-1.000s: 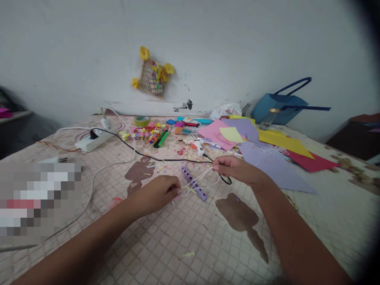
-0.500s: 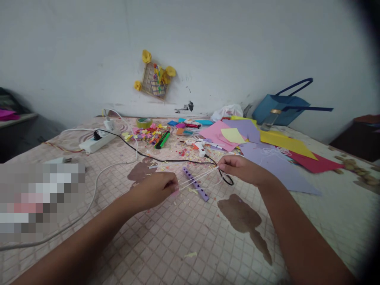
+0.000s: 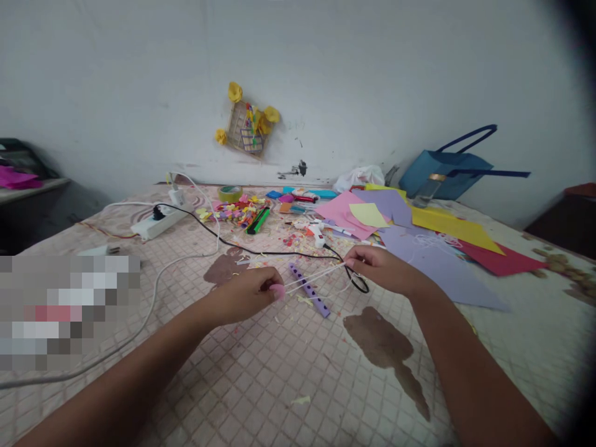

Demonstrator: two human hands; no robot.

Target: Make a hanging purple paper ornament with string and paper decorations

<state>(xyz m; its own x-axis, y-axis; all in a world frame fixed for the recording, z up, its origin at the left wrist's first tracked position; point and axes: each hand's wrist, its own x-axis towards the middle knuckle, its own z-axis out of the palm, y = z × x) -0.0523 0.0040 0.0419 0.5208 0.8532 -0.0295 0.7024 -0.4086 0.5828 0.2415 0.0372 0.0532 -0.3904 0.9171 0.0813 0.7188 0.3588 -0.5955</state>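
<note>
My left hand is closed, pinching a small pink piece, perhaps paper, at its fingertips. White string runs in taut strands from there to my right hand, which pinches the other end. A loose length of string droops below the strands. Under the string a purple strip with dark spots lies slantwise on the tablecloth. Just beyond my right hand is a white glue gun, its black cord looping beside my fingers.
Paper scraps, a green-and-black cutter and a tape roll lie at the back. Coloured sheets with tangled string cover the right side. A blue bag and bottle stand behind. Left is a power strip with cables.
The pink piece at my left fingertips has turned more into view. Both hands still stretch the string between them. The whole view has shifted slightly.
</note>
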